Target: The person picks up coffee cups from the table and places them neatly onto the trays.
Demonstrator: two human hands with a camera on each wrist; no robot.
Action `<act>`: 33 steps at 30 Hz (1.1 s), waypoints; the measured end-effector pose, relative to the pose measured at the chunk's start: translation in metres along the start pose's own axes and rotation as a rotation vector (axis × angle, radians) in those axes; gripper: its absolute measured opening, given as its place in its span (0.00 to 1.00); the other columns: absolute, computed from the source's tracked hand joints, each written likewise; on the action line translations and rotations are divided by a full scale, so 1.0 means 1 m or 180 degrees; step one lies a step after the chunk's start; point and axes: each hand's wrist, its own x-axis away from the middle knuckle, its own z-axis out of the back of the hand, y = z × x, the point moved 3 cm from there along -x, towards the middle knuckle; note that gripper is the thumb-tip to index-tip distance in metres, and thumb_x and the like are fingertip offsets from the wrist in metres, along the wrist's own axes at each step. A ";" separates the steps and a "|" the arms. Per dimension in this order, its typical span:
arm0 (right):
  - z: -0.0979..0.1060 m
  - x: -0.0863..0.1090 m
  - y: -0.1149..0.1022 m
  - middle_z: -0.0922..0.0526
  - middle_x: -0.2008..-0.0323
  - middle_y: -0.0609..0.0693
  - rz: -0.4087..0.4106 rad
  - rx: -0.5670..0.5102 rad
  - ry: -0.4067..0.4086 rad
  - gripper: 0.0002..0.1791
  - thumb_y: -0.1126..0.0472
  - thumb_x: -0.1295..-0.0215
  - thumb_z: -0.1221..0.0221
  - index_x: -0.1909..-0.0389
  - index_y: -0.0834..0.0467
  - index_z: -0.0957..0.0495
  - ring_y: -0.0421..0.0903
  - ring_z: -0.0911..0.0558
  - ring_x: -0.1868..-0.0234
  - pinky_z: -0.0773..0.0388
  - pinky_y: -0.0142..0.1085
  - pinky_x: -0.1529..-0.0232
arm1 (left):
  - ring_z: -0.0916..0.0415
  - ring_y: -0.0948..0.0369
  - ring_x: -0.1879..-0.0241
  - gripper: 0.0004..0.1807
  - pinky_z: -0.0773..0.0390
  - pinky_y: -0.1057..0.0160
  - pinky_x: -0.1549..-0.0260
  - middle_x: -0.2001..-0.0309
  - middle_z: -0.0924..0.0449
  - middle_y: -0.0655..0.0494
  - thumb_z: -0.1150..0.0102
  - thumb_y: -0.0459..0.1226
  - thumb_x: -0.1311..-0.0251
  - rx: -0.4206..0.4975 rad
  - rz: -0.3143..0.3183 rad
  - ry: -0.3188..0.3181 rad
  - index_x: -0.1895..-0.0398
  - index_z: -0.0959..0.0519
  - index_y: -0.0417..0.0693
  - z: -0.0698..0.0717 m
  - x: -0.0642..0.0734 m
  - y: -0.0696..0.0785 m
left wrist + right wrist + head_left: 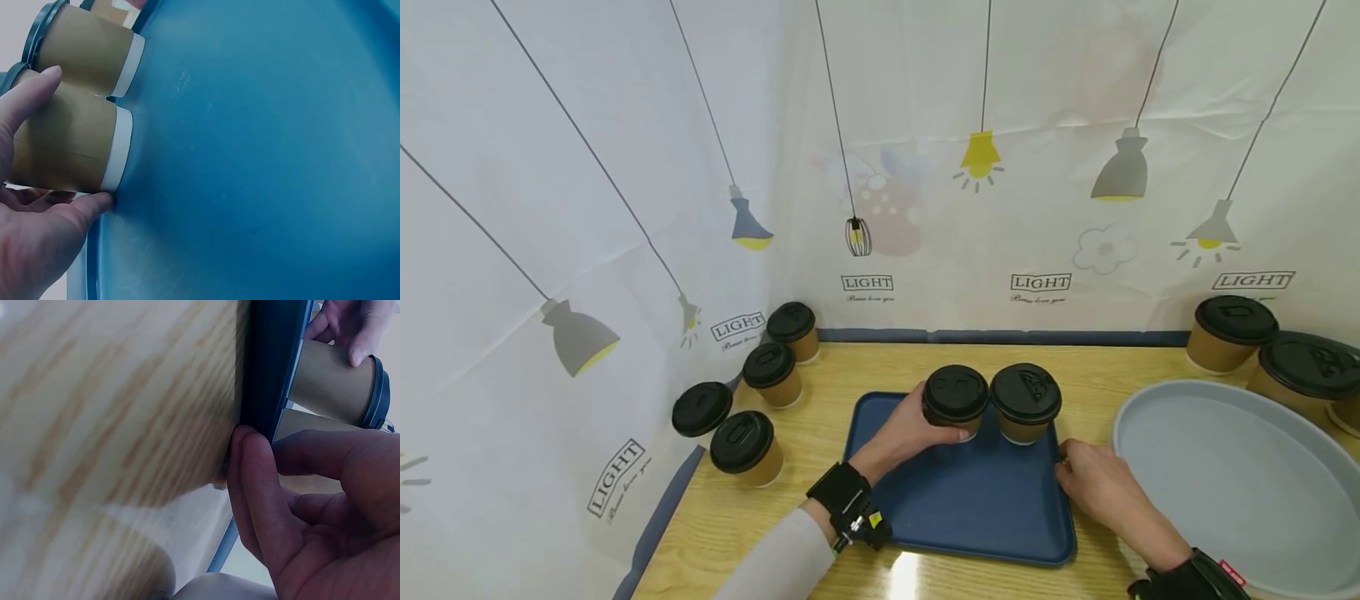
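Lamp-printed sheeting (917,83) hangs behind the wooden table (737,533). Leftmost I see four lidded cups (748,446); then the left hand (910,432) gripping a black-lidded cup (956,393) at the blue tray (970,500)'s far part, a second cup (1026,393) just beside; the right hand (1097,482) pinching the blue tray's right rim; lastly a pale round tray (1240,483).

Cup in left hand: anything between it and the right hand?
Yes: a second cup stands close on its right, roughly between the held cup and the right hand at the tray's right edge. Nothing visible separates the left hand from its cup.
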 end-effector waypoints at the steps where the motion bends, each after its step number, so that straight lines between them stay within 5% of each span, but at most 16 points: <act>1: 0.000 0.000 0.000 0.24 0.75 0.50 0.0000 -0.0004 -0.0004 0.14 0.69 0.31 0.44 0.50 0.74 0.19 0.46 0.26 0.75 0.29 0.40 0.71 | 0.26 0.60 0.38 0.47 0.27 0.52 0.37 0.34 0.27 0.59 0.22 0.35 0.46 0.0033 -0.0034 -0.0038 0.23 0.35 0.59 0.000 0.000 0.000; 5: -0.001 -0.001 0.000 0.24 0.75 0.50 -0.0013 0.0002 -0.0022 0.14 0.69 0.31 0.45 0.50 0.74 0.19 0.46 0.26 0.75 0.30 0.40 0.71 | 0.26 0.59 0.37 0.48 0.28 0.53 0.36 0.33 0.27 0.58 0.23 0.34 0.44 0.0133 -0.0130 -0.0207 0.22 0.38 0.59 0.002 0.001 0.002; 8: -0.001 -0.002 0.000 0.24 0.74 0.51 -0.0029 0.0016 -0.0051 0.15 0.68 0.31 0.45 0.49 0.74 0.20 0.46 0.26 0.74 0.29 0.40 0.71 | 0.29 0.55 0.33 0.54 0.28 0.50 0.35 0.30 0.29 0.53 0.22 0.40 0.44 0.0093 0.0038 -0.0165 0.18 0.45 0.59 0.007 0.007 0.003; 12: -0.001 -0.002 0.001 0.24 0.75 0.51 -0.0043 0.0046 -0.0061 0.15 0.68 0.30 0.45 0.49 0.75 0.21 0.46 0.26 0.74 0.29 0.40 0.71 | 0.46 0.47 0.21 0.65 0.35 0.44 0.29 0.19 0.49 0.48 0.23 0.59 0.48 0.0012 0.0329 0.0025 0.15 0.57 0.61 0.016 0.020 0.006; 15: 0.000 -0.001 0.001 0.25 0.75 0.51 -0.0049 0.0054 -0.0044 0.15 0.68 0.30 0.44 0.49 0.75 0.21 0.46 0.26 0.75 0.30 0.39 0.72 | 0.59 0.45 0.19 0.69 0.42 0.42 0.26 0.16 0.64 0.49 0.27 0.68 0.51 0.0088 0.0342 0.0136 0.14 0.59 0.62 0.021 0.028 0.009; 18: 0.000 -0.002 -0.001 0.24 0.76 0.51 -0.0053 0.0042 -0.0046 0.15 0.68 0.30 0.44 0.49 0.75 0.21 0.46 0.26 0.75 0.30 0.39 0.72 | 0.61 0.45 0.18 0.64 0.45 0.45 0.24 0.16 0.63 0.48 0.33 0.69 0.45 0.0195 0.0174 0.0332 0.14 0.58 0.58 0.025 0.036 0.014; 23: -0.002 -0.002 -0.001 0.24 0.76 0.50 -0.0033 0.0029 -0.0063 0.15 0.69 0.30 0.44 0.50 0.76 0.20 0.46 0.26 0.75 0.30 0.39 0.72 | 0.51 0.51 0.20 0.48 0.43 0.54 0.24 0.19 0.47 0.47 0.35 0.55 0.32 0.0069 -0.0307 0.0896 0.17 0.46 0.48 0.034 0.055 0.019; 33: -0.003 -0.003 0.000 0.23 0.75 0.51 0.0028 0.0046 -0.0052 0.16 0.69 0.31 0.44 0.49 0.76 0.21 0.46 0.26 0.75 0.30 0.40 0.72 | 0.31 0.53 0.30 0.33 0.29 0.54 0.32 0.31 0.27 0.50 0.30 0.41 0.34 -0.1019 -0.1134 0.1879 0.28 0.29 0.48 0.059 0.091 0.041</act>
